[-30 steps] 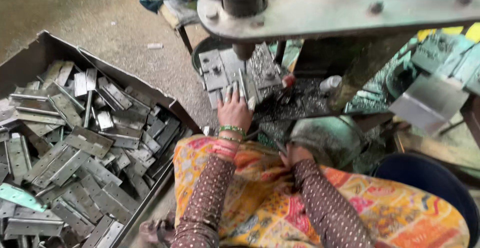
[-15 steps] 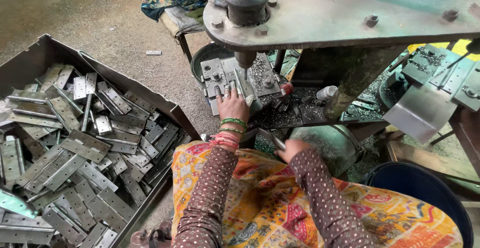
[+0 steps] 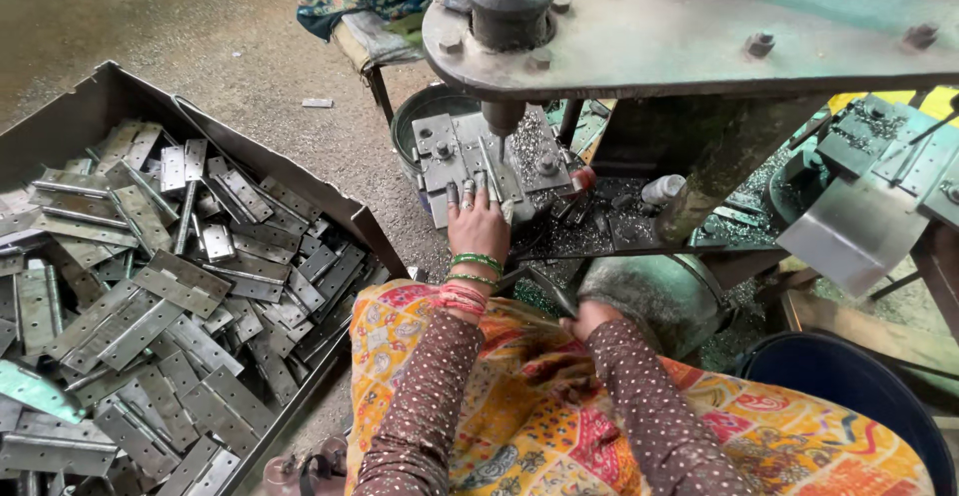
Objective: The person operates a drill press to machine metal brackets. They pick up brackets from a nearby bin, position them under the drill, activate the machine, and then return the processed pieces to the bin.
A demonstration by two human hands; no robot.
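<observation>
My left hand point(image 3: 478, 224) reaches forward onto the grey die block point(image 3: 450, 156) of a press. Its fingers lie flat on a narrow metal hinge plate point(image 3: 491, 164) and hold it right under the vertical punch point(image 3: 499, 116). Green and red bangles circle that wrist. My right hand point(image 3: 591, 316) stays low by my lap, mostly hidden by the dotted brown sleeve. It is closed around the end of a dark lever point(image 3: 539, 288) that runs left from it.
A large metal tray point(image 3: 300, 171) on the left holds several grey hinge plates point(image 3: 170, 286). The press's heavy bolted top plate point(image 3: 699, 26) overhangs the die. Metal swarf point(image 3: 599, 226) covers the bed. A dark blue bucket point(image 3: 849, 386) stands at the right and a green bucket point(image 3: 415, 116) behind the die.
My left hand has stayed on the die with the plate. My right hand has hardly moved. The view has tilted down and nearer.
</observation>
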